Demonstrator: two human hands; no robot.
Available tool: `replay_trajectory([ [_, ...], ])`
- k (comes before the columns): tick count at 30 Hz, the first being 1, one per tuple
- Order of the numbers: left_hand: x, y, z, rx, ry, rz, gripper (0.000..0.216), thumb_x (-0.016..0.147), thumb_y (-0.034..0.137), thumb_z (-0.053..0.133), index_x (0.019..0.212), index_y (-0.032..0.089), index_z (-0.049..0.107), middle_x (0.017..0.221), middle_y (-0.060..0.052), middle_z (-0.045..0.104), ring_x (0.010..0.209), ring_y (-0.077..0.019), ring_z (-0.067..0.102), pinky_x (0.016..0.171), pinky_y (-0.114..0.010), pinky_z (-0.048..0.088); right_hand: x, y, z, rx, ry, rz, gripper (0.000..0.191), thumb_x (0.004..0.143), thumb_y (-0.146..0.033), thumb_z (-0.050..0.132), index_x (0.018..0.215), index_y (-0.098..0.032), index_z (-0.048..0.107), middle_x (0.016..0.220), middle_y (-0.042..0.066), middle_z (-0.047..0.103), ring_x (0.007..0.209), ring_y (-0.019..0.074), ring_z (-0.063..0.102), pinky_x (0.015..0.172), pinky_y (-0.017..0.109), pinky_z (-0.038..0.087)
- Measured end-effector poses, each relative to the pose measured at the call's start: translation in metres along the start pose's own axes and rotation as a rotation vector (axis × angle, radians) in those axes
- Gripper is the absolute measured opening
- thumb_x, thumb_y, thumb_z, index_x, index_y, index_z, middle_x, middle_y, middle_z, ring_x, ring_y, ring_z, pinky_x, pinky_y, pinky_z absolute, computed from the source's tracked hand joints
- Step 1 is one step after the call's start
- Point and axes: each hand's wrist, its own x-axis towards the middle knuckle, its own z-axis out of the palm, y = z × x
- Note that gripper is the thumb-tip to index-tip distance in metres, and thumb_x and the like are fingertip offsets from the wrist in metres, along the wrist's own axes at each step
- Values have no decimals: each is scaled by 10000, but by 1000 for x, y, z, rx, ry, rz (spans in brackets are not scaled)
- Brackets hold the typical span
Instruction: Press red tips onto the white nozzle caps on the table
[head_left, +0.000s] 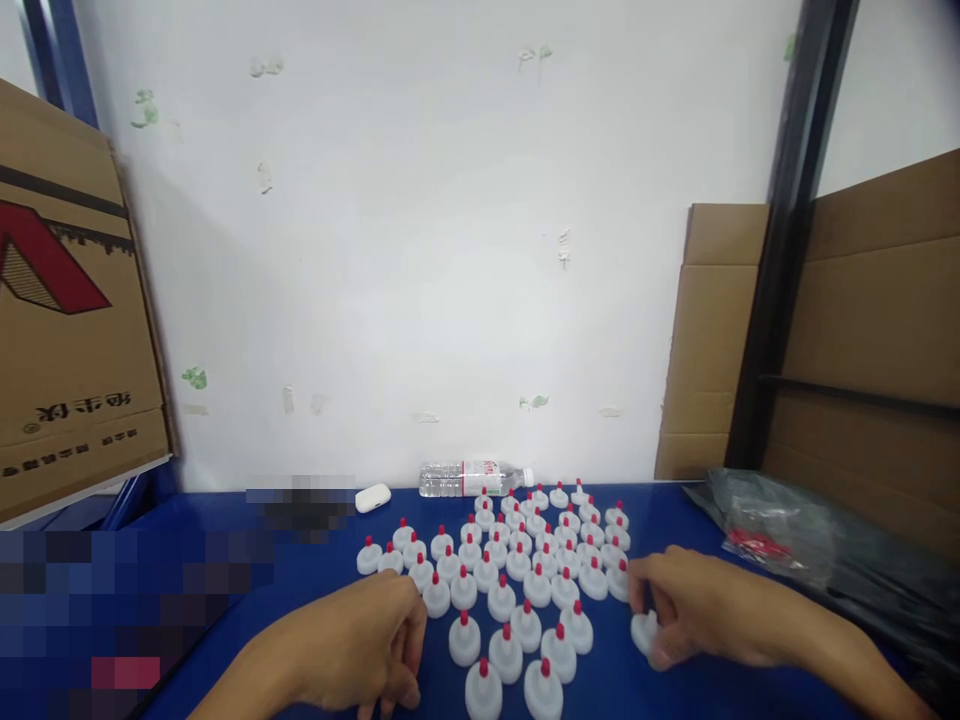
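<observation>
Many small white squeeze bottles with red tips [501, 600] stand in a loose cluster on the blue table [315, 560]. At the cluster's right edge, my right hand [675, 605] pinches one white bottle [643, 632] between thumb and fingers; its top is hidden by the fingers. My left hand [375, 630] hangs over the table at the cluster's left front, close to the nearest bottles. Its fingers are curled downward and drawn together, and whatever they may hold is out of sight.
Against the wall lies a clear water bottle [450, 479], with a white rounded case [373, 498] to its left. A plastic bag with red pieces [765, 545] rests at the right. Cardboard [709, 350] leans behind it, and a printed carton [75, 350] stands at left.
</observation>
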Motion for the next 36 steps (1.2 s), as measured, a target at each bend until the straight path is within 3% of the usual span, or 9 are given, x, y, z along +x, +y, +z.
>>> replay_trajectory([
  [3, -7, 4, -3, 59, 10, 29, 82, 676, 191, 654, 626, 196, 588, 570, 27, 655, 427, -118, 548, 435, -194, 403, -5, -10, -8, 144, -64, -114, 97, 817, -267, 725, 914, -265, 738, 822, -16, 752, 783, 213, 716, 680, 278, 457],
  [6, -15, 13, -7, 127, 97, 109, 37, 745, 203, 651, 724, 200, 621, 677, 29, 690, 432, -101, 529, 403, -181, 359, -8, -19, -15, 303, -117, -218, 217, 994, -417, 564, 994, -246, 697, 840, 0, 749, 770, 185, 708, 707, 263, 486],
  [12, -8, 27, 3, 7, 405, 308, 147, 950, 346, 596, 940, 212, 656, 601, 64, 596, 546, -132, 601, 523, -198, 408, -6, -41, -11, 363, -28, -278, 261, 963, -467, 647, 1155, -290, 654, 997, 8, 705, 922, 196, 665, 809, 268, 496],
  [18, 15, 29, 33, -189, 606, 445, 266, 969, 431, 610, 959, 185, 712, 598, 20, 656, 548, -146, 610, 530, -217, 381, -4, -75, 10, 310, 119, -405, 226, 955, -341, 636, 1176, -298, 660, 1039, 7, 679, 938, 188, 641, 878, 305, 485],
  [25, 24, 30, 61, -318, 531, 527, 291, 950, 449, 650, 960, 176, 748, 638, -36, 736, 543, -167, 697, 513, -197, 427, -5, -93, 32, 194, 223, -453, 192, 905, -300, 663, 1087, -270, 718, 912, 1, 698, 792, 176, 669, 706, 270, 463],
  [32, 28, 24, 64, -371, 543, 545, 270, 963, 434, 657, 963, 177, 736, 803, -58, 763, 563, -144, 713, 503, -178, 412, -2, -88, 41, 188, 375, -524, 200, 908, -301, 689, 1102, -273, 722, 841, -31, 708, 620, 125, 644, 597, 242, 430],
  [36, 33, 19, 67, -556, 465, 517, 320, 907, 482, 751, 938, 163, 745, 775, -44, 748, 513, -123, 682, 508, -184, 431, -2, -84, 44, 142, 434, -566, 247, 906, -299, 734, 1151, -290, 700, 911, -41, 739, 676, 132, 699, 619, 245, 456],
])
